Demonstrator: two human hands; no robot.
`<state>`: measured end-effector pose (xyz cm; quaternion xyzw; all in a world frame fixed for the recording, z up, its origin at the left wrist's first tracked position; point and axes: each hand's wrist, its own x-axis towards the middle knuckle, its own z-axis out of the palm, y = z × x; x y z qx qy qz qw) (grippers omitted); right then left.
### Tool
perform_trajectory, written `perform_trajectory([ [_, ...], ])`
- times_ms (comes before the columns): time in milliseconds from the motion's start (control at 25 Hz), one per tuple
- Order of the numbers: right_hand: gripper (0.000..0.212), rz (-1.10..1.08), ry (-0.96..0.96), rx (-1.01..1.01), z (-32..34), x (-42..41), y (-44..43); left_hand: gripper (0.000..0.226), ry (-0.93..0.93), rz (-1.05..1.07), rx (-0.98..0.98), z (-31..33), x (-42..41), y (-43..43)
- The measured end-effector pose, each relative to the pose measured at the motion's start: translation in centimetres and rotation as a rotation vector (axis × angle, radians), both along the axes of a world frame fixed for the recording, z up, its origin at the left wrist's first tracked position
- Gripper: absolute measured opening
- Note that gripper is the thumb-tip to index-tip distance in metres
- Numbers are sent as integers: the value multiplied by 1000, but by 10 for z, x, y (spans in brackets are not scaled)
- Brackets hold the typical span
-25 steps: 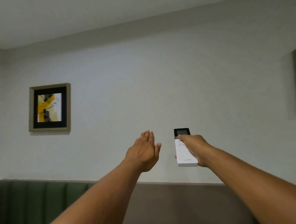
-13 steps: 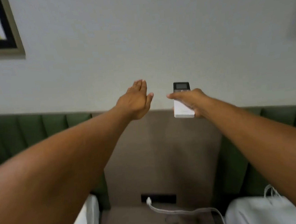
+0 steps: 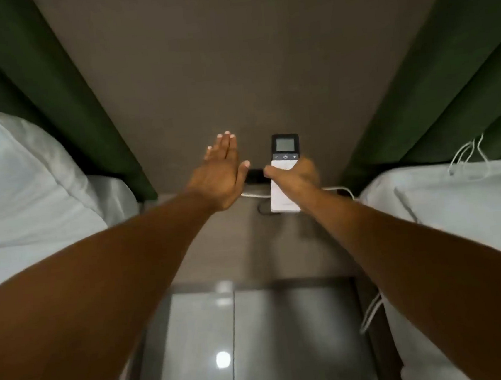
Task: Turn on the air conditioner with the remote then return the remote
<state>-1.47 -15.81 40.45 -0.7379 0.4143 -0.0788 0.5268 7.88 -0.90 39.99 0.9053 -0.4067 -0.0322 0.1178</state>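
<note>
A white remote (image 3: 285, 183) with a black top, a small grey screen and a power button is held out at arm's length. My right hand (image 3: 297, 179) is shut around its lower half, thumb across the white face. It hovers above the brown nightstand top (image 3: 248, 245) between two beds. My left hand (image 3: 221, 174) is stretched out flat beside the remote, fingers together and straight, holding nothing. The air conditioner is not in view.
A white cable (image 3: 338, 189) runs across the nightstand from a dark socket (image 3: 255, 175) on the brown wall panel. White beds (image 3: 459, 215) and a pillow (image 3: 11, 170) flank the nightstand, with green padded headboards (image 3: 58, 85) behind. Glossy floor tiles lie below.
The view has swung down from the wall and pictures to the nightstand between the beds. Both arms came down with it, the remote still in my right hand.
</note>
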Motion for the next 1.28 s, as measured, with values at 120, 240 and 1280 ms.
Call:
perform_trajectory([
  [120, 42, -7, 111, 27, -132, -11, 5, 70, 75, -35, 97, -136, -26, 2],
  [240, 43, -44, 159, -66, -238, -15, 4, 71, 138, -37, 215, -247, -50, 9],
  [1280, 101, 162, 524, -587, -448, -4, 7, 68, 235, 12, 316, -425, -43, -10],
])
